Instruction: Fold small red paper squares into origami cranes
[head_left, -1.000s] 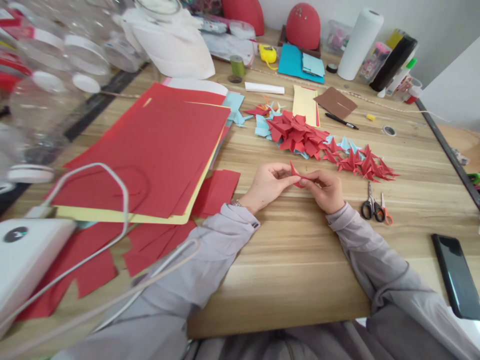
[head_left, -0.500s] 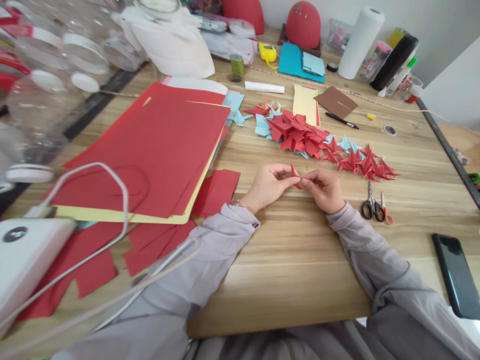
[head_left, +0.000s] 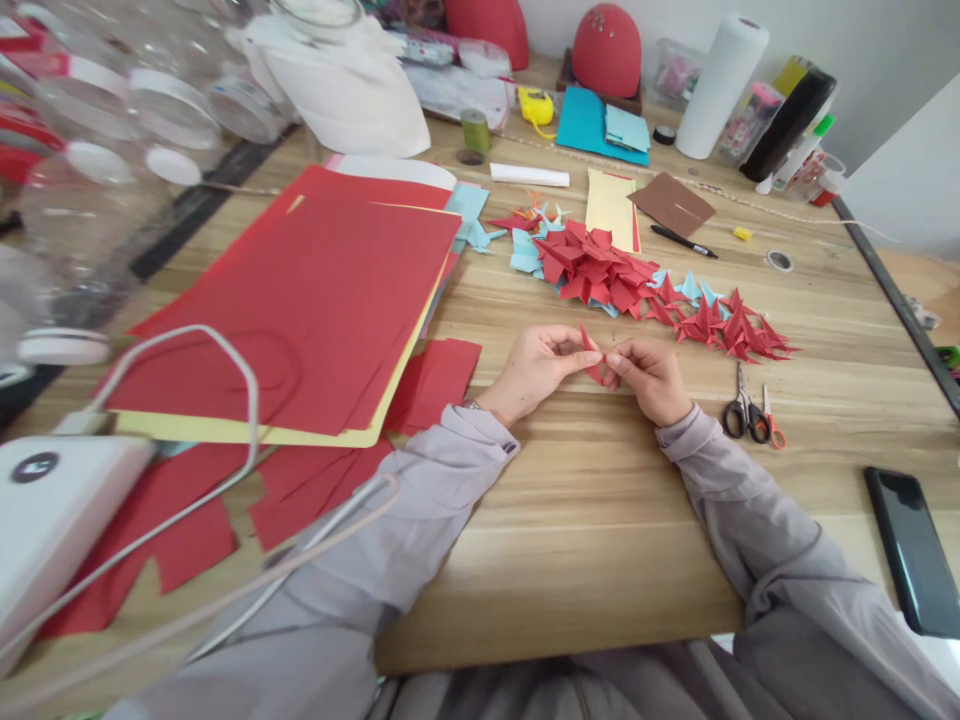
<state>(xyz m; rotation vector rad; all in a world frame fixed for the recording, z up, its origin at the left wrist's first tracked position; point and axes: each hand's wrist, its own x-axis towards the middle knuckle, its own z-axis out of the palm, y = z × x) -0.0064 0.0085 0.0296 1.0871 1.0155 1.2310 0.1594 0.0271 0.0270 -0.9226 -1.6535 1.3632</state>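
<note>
A small folded piece of red paper (head_left: 590,352) is pinched between both hands above the wooden table (head_left: 570,560). My left hand (head_left: 536,372) grips its left side, thumb laid along the fold. From the right, my right hand (head_left: 649,380) pinches its other end between thumb and forefinger. One pointed tip sticks up between the hands; the fingers cover much of the rest. Just beyond lies a heap of red folded paper shapes (head_left: 596,265), with pointed red paper pieces (head_left: 739,325) and some light blue ones to its right.
Large red sheets (head_left: 322,300) and cut red pieces (head_left: 442,380) lie left. A white cable (head_left: 251,390) loops from a white device (head_left: 67,530) near my left sleeve. Black-handled scissors (head_left: 742,410), orange-handled scissors (head_left: 771,425) and a phone (head_left: 911,550) lie right. Plastic bottles (head_left: 82,210) stand far left.
My right hand's fingertips have shifted slightly right, away from my left thumb, and a little more of the red paper shows between the hands. Nothing else on the table has moved.
</note>
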